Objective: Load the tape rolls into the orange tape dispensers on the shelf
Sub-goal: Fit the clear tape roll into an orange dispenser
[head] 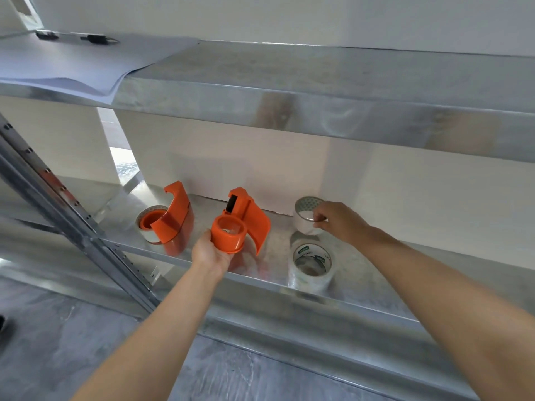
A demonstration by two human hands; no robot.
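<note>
An empty orange tape dispenser is held just above the lower metal shelf, gripped from below by my left hand. To its left stands a second orange dispenser with a clear tape roll in it. At the right, my right hand pinches the rim of a clear tape roll, lifted slightly and tilted. Another clear tape roll lies flat on the shelf in front of it, near the front edge.
The upper metal shelf overhangs the work area, with grey sheets and black clips at its left. A perforated steel upright slants down at the left. White wall panels close the back. Grey floor lies below.
</note>
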